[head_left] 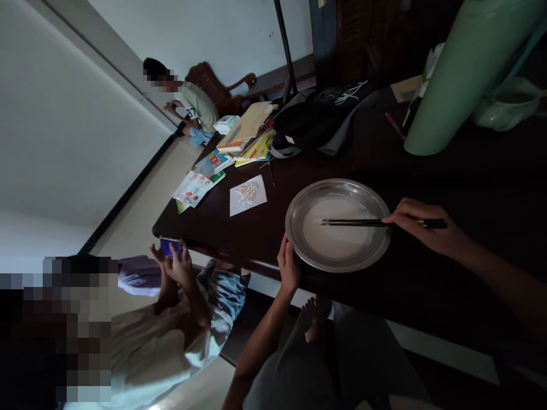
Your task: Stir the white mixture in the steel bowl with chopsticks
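Observation:
A round metal plate point(294, 219) lies on the dark wooden table point(448, 188) in front of me. My left hand point(288, 265) grips the plate's near rim, fingers curled round its edge. My right hand point(421, 225) is closed on a pair of dark chopsticks point(352, 222), whose tips reach over the pale middle of the plate. A white sheet with a pile of cotton swabs point(247, 195) lies on the table left of the plate.
Books and papers point(245, 142), a black bag point(316, 119) and a tall green cylinder point(465, 74) stand further along the table. A person at lower left holds a blue phone point(171, 246). Another person point(188, 102) sits by the wall near a wooden chair point(217, 85).

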Available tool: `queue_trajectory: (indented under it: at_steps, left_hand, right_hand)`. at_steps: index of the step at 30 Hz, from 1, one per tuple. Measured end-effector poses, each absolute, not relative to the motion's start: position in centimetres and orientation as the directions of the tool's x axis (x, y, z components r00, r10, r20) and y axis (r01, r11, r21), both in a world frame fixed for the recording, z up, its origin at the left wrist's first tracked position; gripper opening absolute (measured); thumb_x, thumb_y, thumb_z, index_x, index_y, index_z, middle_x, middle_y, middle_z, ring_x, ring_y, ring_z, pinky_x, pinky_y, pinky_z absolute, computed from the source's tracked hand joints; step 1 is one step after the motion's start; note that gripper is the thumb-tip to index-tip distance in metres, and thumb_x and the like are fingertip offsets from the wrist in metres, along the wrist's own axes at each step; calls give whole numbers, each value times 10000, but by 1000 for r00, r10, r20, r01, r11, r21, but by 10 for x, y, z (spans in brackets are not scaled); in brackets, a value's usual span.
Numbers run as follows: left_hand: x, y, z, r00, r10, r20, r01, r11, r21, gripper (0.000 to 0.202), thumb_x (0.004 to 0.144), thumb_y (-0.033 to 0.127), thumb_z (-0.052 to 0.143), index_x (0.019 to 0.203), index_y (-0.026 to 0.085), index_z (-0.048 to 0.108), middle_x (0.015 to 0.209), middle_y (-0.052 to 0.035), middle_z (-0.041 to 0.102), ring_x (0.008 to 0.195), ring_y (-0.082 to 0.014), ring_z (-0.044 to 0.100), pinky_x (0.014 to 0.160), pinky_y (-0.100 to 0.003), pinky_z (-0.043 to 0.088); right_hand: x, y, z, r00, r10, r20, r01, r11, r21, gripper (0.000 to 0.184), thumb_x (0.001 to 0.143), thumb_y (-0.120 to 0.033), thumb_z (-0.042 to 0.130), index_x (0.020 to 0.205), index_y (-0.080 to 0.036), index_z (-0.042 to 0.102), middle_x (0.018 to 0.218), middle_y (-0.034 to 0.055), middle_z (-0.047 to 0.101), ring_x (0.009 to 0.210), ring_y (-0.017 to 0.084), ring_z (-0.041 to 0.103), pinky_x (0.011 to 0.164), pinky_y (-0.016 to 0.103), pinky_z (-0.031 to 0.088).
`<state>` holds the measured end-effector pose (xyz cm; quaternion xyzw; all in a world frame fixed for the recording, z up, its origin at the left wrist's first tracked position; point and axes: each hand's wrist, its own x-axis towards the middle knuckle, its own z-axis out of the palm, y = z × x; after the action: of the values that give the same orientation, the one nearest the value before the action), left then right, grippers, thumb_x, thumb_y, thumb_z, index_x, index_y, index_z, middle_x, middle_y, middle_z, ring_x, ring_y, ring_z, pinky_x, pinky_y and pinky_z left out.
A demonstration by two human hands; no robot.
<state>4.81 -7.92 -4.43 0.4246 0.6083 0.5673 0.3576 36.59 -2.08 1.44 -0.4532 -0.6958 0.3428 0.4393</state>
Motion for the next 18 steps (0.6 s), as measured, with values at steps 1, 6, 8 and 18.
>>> queue_trajectory:
  at_steps: [1,6,8,18]
  left_hand:
    - [48,-79,-44,-385,922,45,112,-2,994,670,890,706,568,1241,167,752,1291,-137,744,1323,-320,617,1158,-422,431]
    - [48,-79,-42,-380,924,45,111,-2,994,678,885,705,571,1251,162,748,1299,-136,740,1330,-319,612,1165,-412,423]
    - [48,-79,-43,-375,926,44,105,-5,994,670,893,696,565,1260,165,745,1311,-134,735,1333,-316,610,1168,-407,419]
    - [48,-79,-39,-367,928,60,116,-18,993,646,898,686,570,1229,163,756,1293,-136,744,1318,-319,621,1160,-425,430]
  right_hand:
    - [369,-20,14,-155,939,308,343,343,-874,368,901,-564,658,755,-263,810,673,7,626,620,153,581,611,321,433]
    - [384,-19,13,1,939,344,255,332,-908,514,952,-576,577,586,-253,736,653,21,588,626,169,571,624,344,436]
    - [381,-20,13,-83,945,317,235,327,-915,516,947,-585,580,586,-251,737,670,28,615,639,178,588,638,352,452]
    - [378,-19,12,-87,929,361,331,368,-869,432,935,-595,604,728,-268,796,677,9,599,626,163,574,623,342,431]
